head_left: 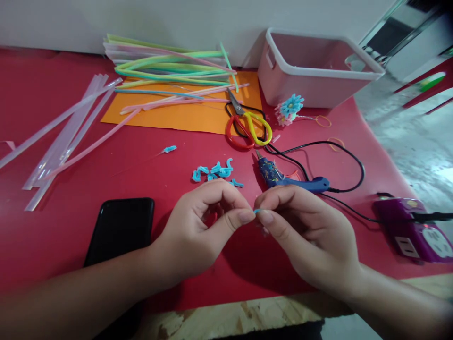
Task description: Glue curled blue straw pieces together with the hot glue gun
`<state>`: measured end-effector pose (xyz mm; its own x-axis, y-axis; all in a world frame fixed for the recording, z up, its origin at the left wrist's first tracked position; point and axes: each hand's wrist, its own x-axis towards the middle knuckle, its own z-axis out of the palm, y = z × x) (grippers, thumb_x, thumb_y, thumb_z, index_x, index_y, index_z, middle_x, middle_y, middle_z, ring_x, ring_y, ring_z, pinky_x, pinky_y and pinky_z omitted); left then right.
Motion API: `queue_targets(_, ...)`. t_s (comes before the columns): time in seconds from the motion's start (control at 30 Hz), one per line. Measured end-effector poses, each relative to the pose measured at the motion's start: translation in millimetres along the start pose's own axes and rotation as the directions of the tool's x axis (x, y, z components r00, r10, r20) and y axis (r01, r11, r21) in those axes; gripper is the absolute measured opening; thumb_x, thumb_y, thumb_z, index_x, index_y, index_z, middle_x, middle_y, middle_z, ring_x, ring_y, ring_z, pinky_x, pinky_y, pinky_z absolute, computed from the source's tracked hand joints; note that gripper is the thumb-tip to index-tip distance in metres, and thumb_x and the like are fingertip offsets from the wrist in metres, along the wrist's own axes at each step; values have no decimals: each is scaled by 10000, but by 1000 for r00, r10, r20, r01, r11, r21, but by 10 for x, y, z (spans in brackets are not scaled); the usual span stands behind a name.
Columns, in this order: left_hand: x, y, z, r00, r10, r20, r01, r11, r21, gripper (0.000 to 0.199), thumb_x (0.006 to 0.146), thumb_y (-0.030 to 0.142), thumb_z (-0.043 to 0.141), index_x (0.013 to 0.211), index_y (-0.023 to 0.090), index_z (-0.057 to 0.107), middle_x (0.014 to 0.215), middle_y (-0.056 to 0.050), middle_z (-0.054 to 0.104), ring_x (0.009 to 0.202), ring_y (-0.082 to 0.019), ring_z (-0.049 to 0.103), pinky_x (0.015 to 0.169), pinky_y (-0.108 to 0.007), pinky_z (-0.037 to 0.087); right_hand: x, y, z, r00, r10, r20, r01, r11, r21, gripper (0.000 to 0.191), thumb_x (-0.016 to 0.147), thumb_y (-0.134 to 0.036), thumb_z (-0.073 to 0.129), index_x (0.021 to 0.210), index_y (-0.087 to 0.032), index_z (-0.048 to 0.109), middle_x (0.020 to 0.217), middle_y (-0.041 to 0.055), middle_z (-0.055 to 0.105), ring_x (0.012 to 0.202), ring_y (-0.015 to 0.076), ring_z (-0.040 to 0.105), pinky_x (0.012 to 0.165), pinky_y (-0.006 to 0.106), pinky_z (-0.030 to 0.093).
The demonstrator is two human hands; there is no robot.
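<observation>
My left hand [208, 226] and my right hand [311, 231] meet above the front of the table. Between their pinched thumbs and fingers is a small piece of blue pipe cleaner [257, 211], mostly hidden by the fingertips. Just beyond my left hand lie several short, bent blue pipe cleaner pieces [215, 172]. A blue glue gun [283, 174] rests behind my right hand, its nozzle pointing up and left. Farther left, a thin wire ends in a small blue fuzzy tip [170, 149].
Scissors [247, 123] lie on an orange sheet [170, 117] below bundled pipe cleaners [173, 63]. A pink bin [300, 85] stands behind a fuzzy flower [292, 107]. Clear glue sticks [67, 137] and a black phone [120, 229] are left; a purple power strip [410, 231], with cords, is right.
</observation>
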<state>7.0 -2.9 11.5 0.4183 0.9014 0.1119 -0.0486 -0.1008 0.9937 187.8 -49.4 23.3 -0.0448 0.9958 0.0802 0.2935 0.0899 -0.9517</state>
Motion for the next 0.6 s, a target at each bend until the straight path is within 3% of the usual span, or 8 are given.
queue_targets(0.17,-12,6,8,1000,-18,11,18,1000,6,123,873,164,682,759,187,643,692,6,647,649,-112,593,600,-216,512,-5,34,-23,983,-180,20,181,980,-88,54,946,-189,632,907,-221,612,810,23,677,726,145,646,606,264,517)
queue_targets(0.3,-6,9,12,1000,-30,1,30,999,17,118,872,187,693,760,185,658,685,6,655,614,-107,584,547,-214,486,6,43,-26,979,-201,33,203,977,-72,74,946,-157,625,913,-220,604,810,15,663,724,132,636,609,257,522)
queue_targets(0.47,-23,1,5,999,38,-38,-35,995,91,108,843,181,749,742,191,711,706,-12,707,666,-135,643,548,-233,495,6,69,-47,962,-274,-16,263,937,-228,131,915,-111,639,944,-234,605,836,22,685,767,148,666,680,288,551)
queue_targets(0.6,-52,-4,21,996,74,-46,-67,987,144,90,816,145,771,753,202,739,750,-16,758,664,-138,680,543,-236,523,39,36,-70,920,-393,-12,365,866,-341,168,879,-73,641,923,-232,611,798,24,713,733,146,699,687,279,586)
